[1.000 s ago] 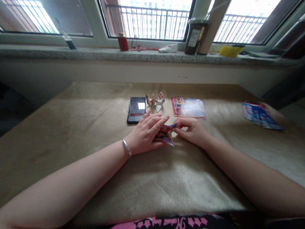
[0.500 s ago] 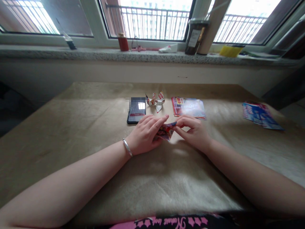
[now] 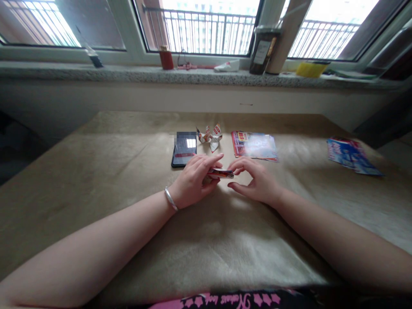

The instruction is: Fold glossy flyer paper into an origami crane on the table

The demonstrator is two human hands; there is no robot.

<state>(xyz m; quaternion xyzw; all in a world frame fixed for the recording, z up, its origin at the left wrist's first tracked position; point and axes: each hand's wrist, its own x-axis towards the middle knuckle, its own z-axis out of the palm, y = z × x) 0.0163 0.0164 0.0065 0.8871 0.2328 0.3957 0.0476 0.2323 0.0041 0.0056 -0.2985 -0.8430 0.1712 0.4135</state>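
Observation:
My left hand (image 3: 197, 177), with a silver bangle at the wrist, grips a small folded piece of printed paper (image 3: 220, 173) between thumb and fingers. The paper is seen nearly edge-on, its right end pointing at my right hand (image 3: 254, 179). That hand's thumb and forefinger are parted, with the forefinger tip close to the paper's end; whether it touches, I cannot tell. Just beyond my left hand lies a dark phone (image 3: 184, 149). Beside the phone stands a folded paper figure (image 3: 211, 136) with pointed tips.
A stack of glossy printed sheets (image 3: 254, 146) lies behind my right hand. More blue and red leaflets (image 3: 352, 155) are at the table's right side. The sill (image 3: 128, 74) along the window carries a red container (image 3: 166, 58), a dark jar (image 3: 262, 51) and a yellow item (image 3: 310, 68).
The paper has turned from showing its broad printed face to nearly edge-on. My right thumb and forefinger have opened off it, while my left hand keeps its grip.

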